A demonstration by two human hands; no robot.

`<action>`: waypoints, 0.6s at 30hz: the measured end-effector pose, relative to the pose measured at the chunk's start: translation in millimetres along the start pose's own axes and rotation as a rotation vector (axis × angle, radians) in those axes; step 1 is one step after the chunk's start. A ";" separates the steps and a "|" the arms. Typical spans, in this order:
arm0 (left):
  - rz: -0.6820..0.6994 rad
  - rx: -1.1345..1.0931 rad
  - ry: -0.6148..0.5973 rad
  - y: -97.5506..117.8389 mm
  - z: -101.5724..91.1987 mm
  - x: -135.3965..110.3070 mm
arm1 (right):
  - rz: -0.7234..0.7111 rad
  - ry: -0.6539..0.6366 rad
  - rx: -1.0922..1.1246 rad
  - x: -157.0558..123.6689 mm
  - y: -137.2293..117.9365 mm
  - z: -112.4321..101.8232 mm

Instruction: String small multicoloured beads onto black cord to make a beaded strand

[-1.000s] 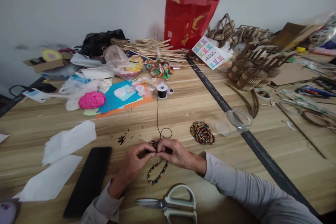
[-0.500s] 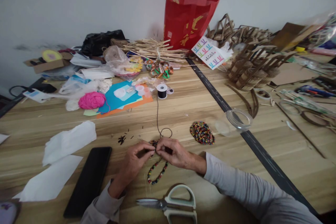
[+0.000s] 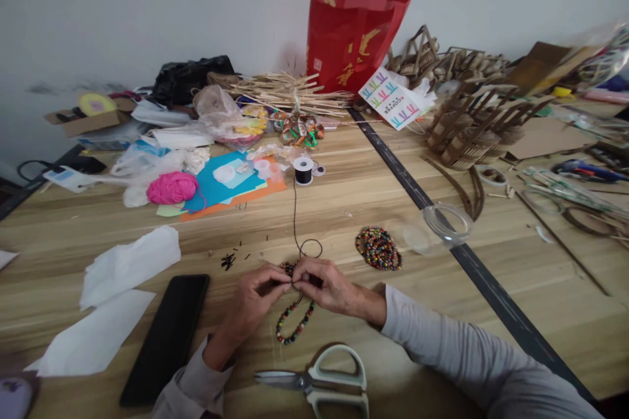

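Note:
My left hand (image 3: 256, 298) and my right hand (image 3: 325, 285) meet fingertip to fingertip, both pinching the black cord (image 3: 295, 222) of a beaded strand. The exact spot they grip is mostly hidden by the fingers. Below them a loop of multicoloured beads (image 3: 295, 327) hangs down onto the table. More beads (image 3: 287, 268) show just behind the fingers. From the hands the cord runs back, with one loose curl, to a white spool wound with black cord (image 3: 303, 171). A coiled pile of bead strings (image 3: 378, 249) lies to the right of my right hand.
Scissors with pale handles (image 3: 337, 376) lie in front of me. A black phone (image 3: 164, 340) and white paper pieces (image 3: 113, 294) are at left. Short black cord scraps (image 3: 227, 262) lie beyond my left hand. A clear tape roll (image 3: 447, 222) is at right, with a red bag (image 3: 356, 33) behind.
Both hands stay almost in place. The fingertips have drawn very slightly closer together over the cord.

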State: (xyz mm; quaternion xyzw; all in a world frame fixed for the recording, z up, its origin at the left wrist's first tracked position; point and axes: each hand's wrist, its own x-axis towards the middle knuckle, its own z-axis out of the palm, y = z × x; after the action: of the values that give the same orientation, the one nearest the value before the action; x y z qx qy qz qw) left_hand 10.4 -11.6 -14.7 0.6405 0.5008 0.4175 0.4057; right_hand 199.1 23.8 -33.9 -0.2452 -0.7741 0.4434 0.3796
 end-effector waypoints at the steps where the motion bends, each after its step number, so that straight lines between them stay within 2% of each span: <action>1: -0.018 -0.004 -0.006 -0.4 -0.1 -0.3 | 0.014 -0.004 0.004 -0.4 0.5 0.1; 8: -0.145 0.012 -0.001 -3.2 0.3 -1.9 | 0.036 -0.010 0.027 -1.4 1.8 -0.5; 13: -0.131 0.014 -0.021 -2.6 -0.2 -1.8 | 0.037 -0.013 0.026 -0.5 -0.2 -0.4; 18: -0.101 0.040 -0.043 3.2 -2.1 -1.2 | -0.021 0.003 0.022 2.0 -3.9 -1.4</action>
State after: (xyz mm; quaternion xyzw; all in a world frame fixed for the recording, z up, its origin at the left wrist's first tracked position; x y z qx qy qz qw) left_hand 9.3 -13.1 -11.2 0.6314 0.5318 0.3726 0.4239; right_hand 198.9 24.1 -29.3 -0.2336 -0.7712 0.4475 0.3879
